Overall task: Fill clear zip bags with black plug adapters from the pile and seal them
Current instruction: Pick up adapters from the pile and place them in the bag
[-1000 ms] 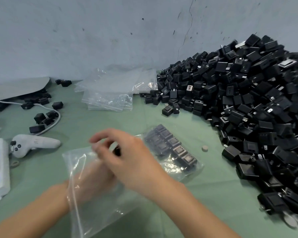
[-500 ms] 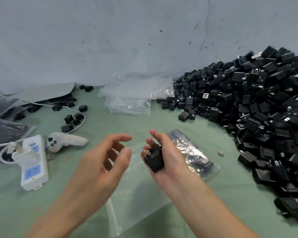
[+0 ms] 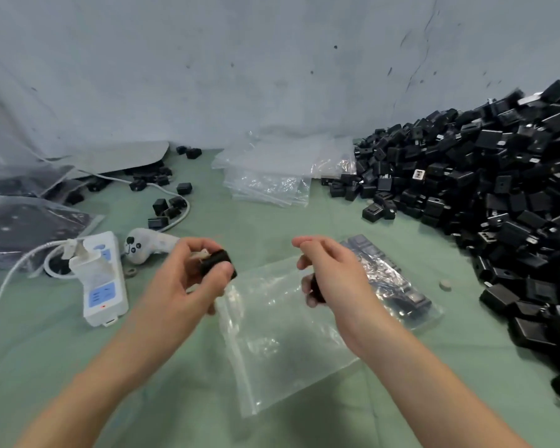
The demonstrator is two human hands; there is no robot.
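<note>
An empty clear zip bag (image 3: 282, 334) lies flat on the green table between my hands. My left hand (image 3: 188, 279) grips a black plug adapter (image 3: 215, 261) above the bag's left top corner. My right hand (image 3: 333, 273) hovers over the bag's right edge with a second black adapter (image 3: 316, 287) tucked in its palm. Behind my right hand lies a filled zip bag (image 3: 401, 289) of adapters. The big pile of black adapters (image 3: 498, 195) covers the right side of the table.
A stack of empty zip bags (image 3: 272, 179) lies at the back centre. A white power strip (image 3: 102, 279) with a cable and a white controller (image 3: 146, 245) lie at the left. Loose adapters (image 3: 164, 208) and dark filled bags (image 3: 20, 227) sit at far left.
My left hand has taken one adapter from my right hand and the hands have moved apart. The empty bag lies flat, released. The view shifted left.
</note>
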